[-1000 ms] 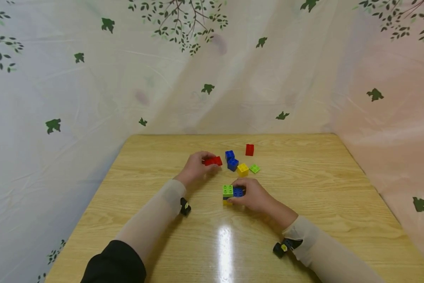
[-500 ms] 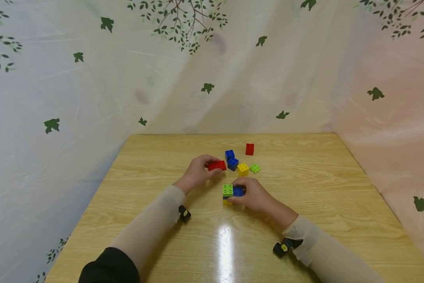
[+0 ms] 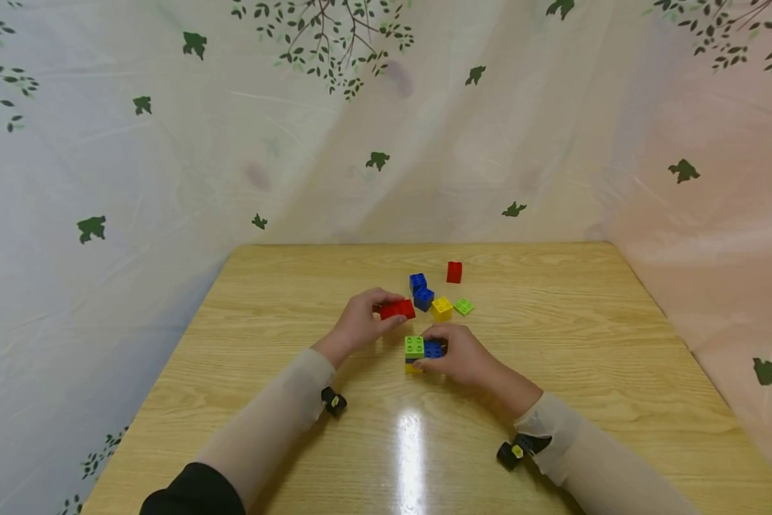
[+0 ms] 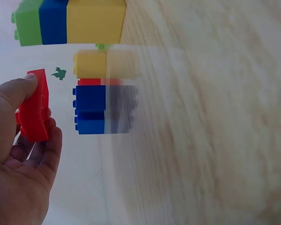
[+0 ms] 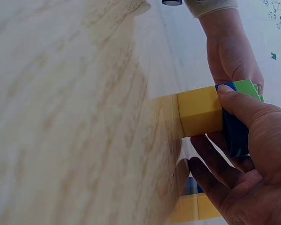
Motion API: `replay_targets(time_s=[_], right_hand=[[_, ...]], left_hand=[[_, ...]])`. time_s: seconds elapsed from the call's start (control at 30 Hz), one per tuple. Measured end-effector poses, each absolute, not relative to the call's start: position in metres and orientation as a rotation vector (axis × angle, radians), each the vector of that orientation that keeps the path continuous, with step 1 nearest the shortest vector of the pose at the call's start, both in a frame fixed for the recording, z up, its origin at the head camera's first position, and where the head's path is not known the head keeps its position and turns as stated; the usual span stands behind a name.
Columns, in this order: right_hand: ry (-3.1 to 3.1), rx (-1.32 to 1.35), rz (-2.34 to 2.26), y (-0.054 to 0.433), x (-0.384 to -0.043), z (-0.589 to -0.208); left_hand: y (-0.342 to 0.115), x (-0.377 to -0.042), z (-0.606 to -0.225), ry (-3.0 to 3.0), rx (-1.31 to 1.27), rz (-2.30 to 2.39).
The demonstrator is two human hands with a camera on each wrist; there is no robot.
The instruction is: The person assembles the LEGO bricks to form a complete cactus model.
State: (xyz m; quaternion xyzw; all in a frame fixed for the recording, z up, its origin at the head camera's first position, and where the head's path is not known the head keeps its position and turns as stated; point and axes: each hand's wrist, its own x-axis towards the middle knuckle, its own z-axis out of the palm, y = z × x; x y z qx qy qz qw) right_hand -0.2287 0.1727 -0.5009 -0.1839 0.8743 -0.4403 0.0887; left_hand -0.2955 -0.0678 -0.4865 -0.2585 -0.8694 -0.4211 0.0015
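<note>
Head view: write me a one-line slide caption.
Left hand holds a red brick; right hand grips a multicoloured brick stack on a wood-grain table.

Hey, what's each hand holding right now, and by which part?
Left hand: a red brick, pinched by its near and far sides. Right hand: the stack, by its blue middle brick, which juts out rightward.

Left forearm [image 3: 263, 411], sleeved, slanting inward from the left edge of the table [image 3: 572, 307]; left hand [image 3: 358, 320] in a pinch grip, thumb on the near side, fingers opposed on the far side. Right forearm [image 3: 607, 458], sleeved, angled inward from the right edge; right hand [image 3: 459, 352] likewise pinching, farther from the far edge, lower fingers loosely bent.
</note>
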Motion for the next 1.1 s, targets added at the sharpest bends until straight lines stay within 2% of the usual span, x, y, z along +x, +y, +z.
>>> replay_targets(time_s=[1.1], right_hand=[[2.616,-0.534,-1.314,0.174,-0.228,-0.504]], left_hand=[[-0.064,-0.262,-0.473,-2.611,-0.985,-1.367]])
